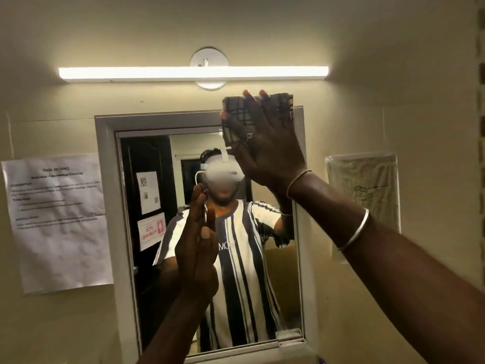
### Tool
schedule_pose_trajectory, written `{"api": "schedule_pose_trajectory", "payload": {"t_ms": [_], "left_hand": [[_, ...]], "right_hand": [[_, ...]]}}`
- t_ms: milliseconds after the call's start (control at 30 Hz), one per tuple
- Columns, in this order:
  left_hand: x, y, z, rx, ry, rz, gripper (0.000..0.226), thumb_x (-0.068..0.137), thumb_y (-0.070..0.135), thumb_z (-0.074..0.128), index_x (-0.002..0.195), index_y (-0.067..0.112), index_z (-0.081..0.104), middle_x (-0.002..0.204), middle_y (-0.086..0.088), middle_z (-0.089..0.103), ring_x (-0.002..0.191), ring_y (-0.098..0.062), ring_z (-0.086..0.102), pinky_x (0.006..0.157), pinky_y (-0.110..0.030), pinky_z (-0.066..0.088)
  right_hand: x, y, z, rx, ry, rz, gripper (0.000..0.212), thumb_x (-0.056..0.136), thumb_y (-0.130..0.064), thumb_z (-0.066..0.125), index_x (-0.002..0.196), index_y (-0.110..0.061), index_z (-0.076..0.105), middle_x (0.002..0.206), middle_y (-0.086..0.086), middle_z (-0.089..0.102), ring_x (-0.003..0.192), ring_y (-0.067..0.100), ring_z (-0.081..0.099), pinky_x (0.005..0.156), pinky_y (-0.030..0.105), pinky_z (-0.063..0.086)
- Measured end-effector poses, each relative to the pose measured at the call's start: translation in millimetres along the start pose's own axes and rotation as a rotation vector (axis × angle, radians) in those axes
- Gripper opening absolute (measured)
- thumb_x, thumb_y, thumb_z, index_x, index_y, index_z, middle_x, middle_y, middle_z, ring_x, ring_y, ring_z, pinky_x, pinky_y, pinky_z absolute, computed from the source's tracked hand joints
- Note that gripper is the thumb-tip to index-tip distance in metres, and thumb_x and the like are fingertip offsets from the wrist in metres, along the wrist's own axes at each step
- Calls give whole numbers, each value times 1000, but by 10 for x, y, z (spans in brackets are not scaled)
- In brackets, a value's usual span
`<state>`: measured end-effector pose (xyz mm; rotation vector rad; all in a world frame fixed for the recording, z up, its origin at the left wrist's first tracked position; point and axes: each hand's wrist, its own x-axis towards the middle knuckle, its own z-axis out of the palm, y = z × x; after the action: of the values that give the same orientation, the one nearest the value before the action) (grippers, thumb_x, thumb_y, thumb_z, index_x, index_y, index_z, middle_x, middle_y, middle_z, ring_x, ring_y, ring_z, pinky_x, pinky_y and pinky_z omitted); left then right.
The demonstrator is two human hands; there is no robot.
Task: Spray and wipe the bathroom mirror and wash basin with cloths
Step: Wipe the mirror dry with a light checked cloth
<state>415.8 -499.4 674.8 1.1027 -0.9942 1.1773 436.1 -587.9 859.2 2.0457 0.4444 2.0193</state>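
Your right hand [265, 143] lies flat, fingers straight and spread, pressing the checked cloth [233, 111] against the top right corner of the mirror [283, 285], over its grey frame [110, 206]. Your left hand [199, 237] stands edge-on before the glass, lower and to the left (fingers straight, holding nothing). A lit light bar [193, 73] runs above the mirror, and a printed notice [60, 219] hangs on the left wall.
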Motion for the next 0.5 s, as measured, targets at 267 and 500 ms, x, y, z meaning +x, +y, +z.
{"api": "schedule_pose_trajectory", "payload": {"t_ms": [267, 500], "left_hand": [[143, -42, -707, -206, -70, -201, 67, 107, 39, 46, 155, -5, 30, 170, -10, 26, 159, -36, 17, 119, -77, 17], [68, -104, -767, -299, -96, -253, 81, 106, 41, 51, 157, -12, 16, 172, -15, 18, 160, -38, 10, 121, -76, 12]], "right_hand": [[-181, 302, -72, -27, -13, 124, 57, 103, -54, 34, 158, -38, 33, 169, 12, 22, 157, 37, 12, 123, 62, 9], [-676, 288, -105, 95, -21, 256, 56, 104, -47, 43, 157, -33, 37, 169, 13, 20, 157, 39, 12, 123, 58, 17]]}}
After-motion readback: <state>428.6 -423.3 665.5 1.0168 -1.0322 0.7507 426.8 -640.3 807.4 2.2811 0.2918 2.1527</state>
